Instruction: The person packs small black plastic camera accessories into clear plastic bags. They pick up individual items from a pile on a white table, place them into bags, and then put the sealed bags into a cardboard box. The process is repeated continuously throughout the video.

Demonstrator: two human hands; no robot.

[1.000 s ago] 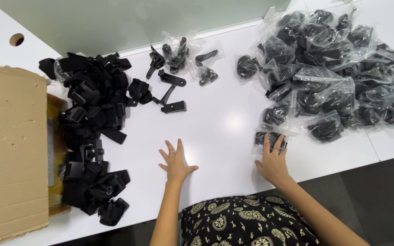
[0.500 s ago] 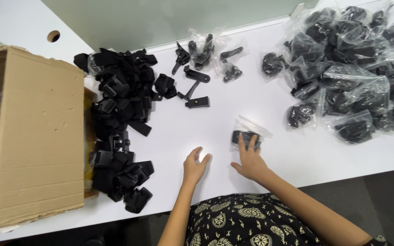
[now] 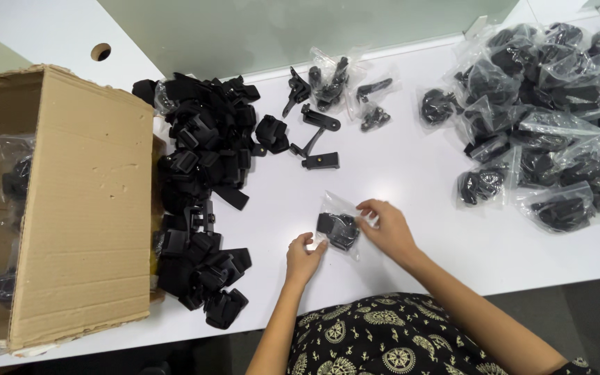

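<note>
A small clear plastic bag with a black part inside (image 3: 337,228) lies on the white table (image 3: 397,167) just in front of me. My right hand (image 3: 385,226) pinches the bag's right edge. My left hand (image 3: 304,258) touches its lower left corner with curled fingers. Both hands rest low on the table near its front edge.
An open cardboard box (image 3: 57,201) lies on its side at the left, with bagged parts inside. Beside it is a heap of loose black straps and clips (image 3: 199,187). Several loose black parts (image 3: 321,132) lie further back. A big pile of bagged black parts (image 3: 550,118) fills the right.
My right hand drew one bag from the right pile toward the middle of the table. My left hand came over and now touches it. The view shifted left, showing more of the box.
</note>
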